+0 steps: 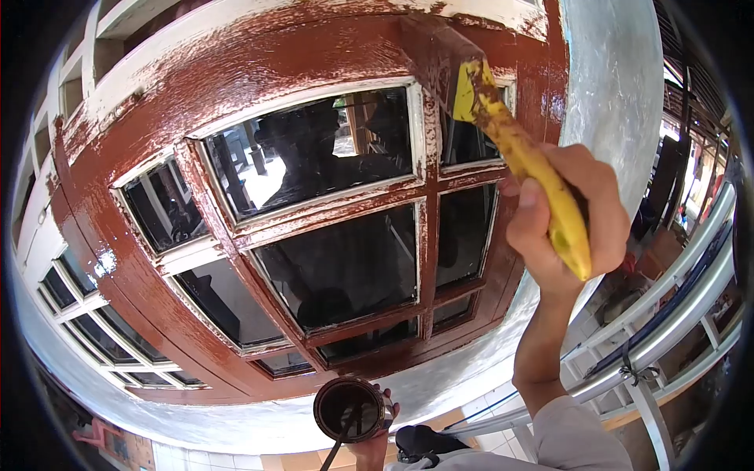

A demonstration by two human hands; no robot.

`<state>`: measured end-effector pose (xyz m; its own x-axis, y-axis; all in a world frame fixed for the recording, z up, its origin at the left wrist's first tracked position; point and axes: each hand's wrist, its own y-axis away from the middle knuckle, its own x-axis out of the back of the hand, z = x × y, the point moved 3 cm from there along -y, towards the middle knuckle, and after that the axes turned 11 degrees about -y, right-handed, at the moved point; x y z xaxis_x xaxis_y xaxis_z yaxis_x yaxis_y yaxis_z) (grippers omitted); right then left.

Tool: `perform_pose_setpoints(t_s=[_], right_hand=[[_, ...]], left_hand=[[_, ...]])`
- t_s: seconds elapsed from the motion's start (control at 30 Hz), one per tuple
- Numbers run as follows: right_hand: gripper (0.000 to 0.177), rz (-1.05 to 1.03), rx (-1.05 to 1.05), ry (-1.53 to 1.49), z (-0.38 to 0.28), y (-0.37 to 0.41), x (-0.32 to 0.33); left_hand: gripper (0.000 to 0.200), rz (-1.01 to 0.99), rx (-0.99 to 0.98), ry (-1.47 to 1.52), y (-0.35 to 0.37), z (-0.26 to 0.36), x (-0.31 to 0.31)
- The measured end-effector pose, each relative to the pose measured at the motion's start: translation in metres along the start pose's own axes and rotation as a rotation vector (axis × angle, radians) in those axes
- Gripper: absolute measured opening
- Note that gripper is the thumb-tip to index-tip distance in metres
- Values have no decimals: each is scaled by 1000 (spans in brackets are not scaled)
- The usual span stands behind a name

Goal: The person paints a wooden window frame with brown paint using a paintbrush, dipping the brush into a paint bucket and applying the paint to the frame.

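My right hand (573,212) is closed around the yellow handle of a paintbrush (542,177), which is smeared with brown paint. The wide brush head points up and away, against or very near the upper rail of a wooden window frame (314,59); its bristles are blurred, so contact is hard to make out. Low in the view, my left hand (373,449) grips a paint can (320,408) from its right side and below. Dark brown paint lies inside the can, and a thin stick (336,451) leans over its rim.
Glass panes (338,267) fill the frame, whose red-brown coat shows pale patches along the bars and top. A pale blue-grey wall (613,94) borders it at right. Beside me, an aluminium ladder (691,306) leans at right. A second window (102,330) stands at left.
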<state>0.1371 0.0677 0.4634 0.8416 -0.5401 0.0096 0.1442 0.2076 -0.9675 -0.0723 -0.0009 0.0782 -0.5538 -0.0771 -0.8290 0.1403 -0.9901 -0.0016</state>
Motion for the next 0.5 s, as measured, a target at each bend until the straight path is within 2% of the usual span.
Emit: perform_pose_setpoints(t_s=[0.13,0.23,0.33,0.4,0.5], right_hand=[[20,-24,32,-18,-3,10,10],[16,224,-79,-163,1,11,14],[13,288,-143,-197,2,1,9],[18,87,-132,-70,4,-1,6],[16,26,-76,-75,0,6,4]], left_hand=[[84,-13,-4,23,-1,-1,1],[83,-16,-2,54,-1,-1,1],[73,16,3,84,-1,-2,0],[69,25,5,93,-2,-2,0],[68,19,9,99,-4,-3,1]])
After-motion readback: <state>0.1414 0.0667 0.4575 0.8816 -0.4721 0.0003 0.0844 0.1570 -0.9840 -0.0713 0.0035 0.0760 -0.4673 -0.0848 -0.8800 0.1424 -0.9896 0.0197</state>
